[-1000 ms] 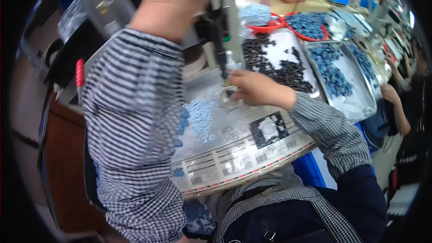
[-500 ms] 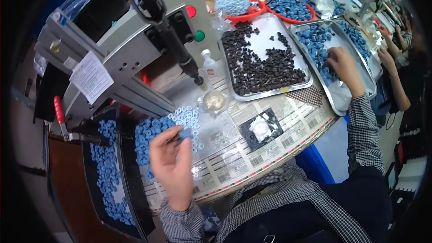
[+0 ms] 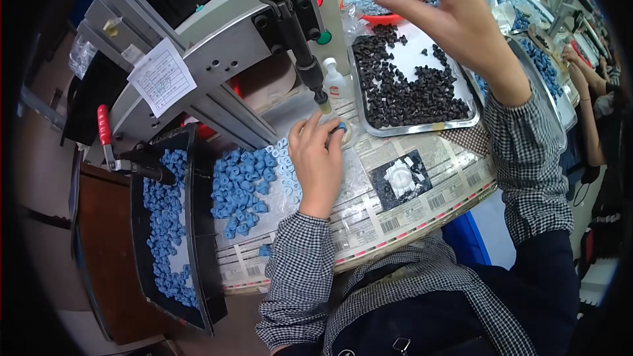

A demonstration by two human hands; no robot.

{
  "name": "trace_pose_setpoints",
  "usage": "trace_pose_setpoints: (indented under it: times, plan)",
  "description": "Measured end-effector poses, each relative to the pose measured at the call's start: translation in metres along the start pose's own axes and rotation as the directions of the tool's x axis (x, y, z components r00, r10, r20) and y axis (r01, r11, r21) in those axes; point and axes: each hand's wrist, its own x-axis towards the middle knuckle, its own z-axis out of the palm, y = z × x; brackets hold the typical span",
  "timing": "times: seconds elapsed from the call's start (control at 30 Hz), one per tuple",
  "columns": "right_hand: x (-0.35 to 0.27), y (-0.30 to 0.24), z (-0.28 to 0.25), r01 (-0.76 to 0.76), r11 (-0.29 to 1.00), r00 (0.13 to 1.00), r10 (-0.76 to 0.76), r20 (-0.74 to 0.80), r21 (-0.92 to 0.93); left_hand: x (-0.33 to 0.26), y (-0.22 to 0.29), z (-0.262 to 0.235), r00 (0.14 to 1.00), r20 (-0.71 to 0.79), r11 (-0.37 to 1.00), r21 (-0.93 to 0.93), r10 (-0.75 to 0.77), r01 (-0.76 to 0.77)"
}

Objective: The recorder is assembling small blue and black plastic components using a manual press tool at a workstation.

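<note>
Under the tip of a hand press (image 3: 321,99), my left hand (image 3: 316,165) pinches a small blue rubber-like cap (image 3: 341,127) over a round clear fixture (image 3: 348,137). My right hand (image 3: 455,16) is raised above the tray of black pieces, thumb and fingers apart, with nothing seen between them. Beside my left hand lie many blue caps (image 3: 241,178) and several pale blue rings (image 3: 288,175) on the table sheet. A black square pad (image 3: 379,191) bearing a white round piece (image 3: 399,178) lies to the right of my left forearm.
A metal tray (image 3: 422,132) holds small black pieces (image 3: 409,95). At left stands a black bin (image 3: 191,224) of blue parts, below a red-handled clamp (image 3: 103,125). A white bottle (image 3: 333,79) stands by the press. Another person's arm (image 3: 587,105) shows at far right.
My left hand has moved right and away from me, bringing the blue cap to the fixture. My right hand has left the tray of blue parts and risen leftward. The view has shifted.
</note>
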Motion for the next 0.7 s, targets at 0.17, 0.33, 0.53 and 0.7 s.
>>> trace_pose_setpoints:
  times: [0.17,0.33,0.53,0.7]
  plan:
    - [0.107,-0.008,0.009,-0.448,0.727,0.88,0.254,0.402,0.521,0.006,0.014,-0.001,0.997,0.074,0.998,-0.067,0.009,-0.004]
    - [0.134,-0.034,-0.002,-0.325,0.576,0.939,0.101,0.329,0.75,-0.001,0.006,-0.004,0.99,0.103,0.987,-0.121,-0.092,0.104]
    - [0.053,-0.114,0.017,0.433,0.858,0.852,-0.49,-0.184,-0.277,0.006,0.005,-0.002,0.979,0.149,0.967,-0.192,-0.14,0.167]
    - [0.01,-0.123,0.055,0.3,0.871,0.915,-0.147,-0.376,0.389,-0.005,-0.024,0.017,0.985,0.131,0.961,-0.239,-0.109,0.138]
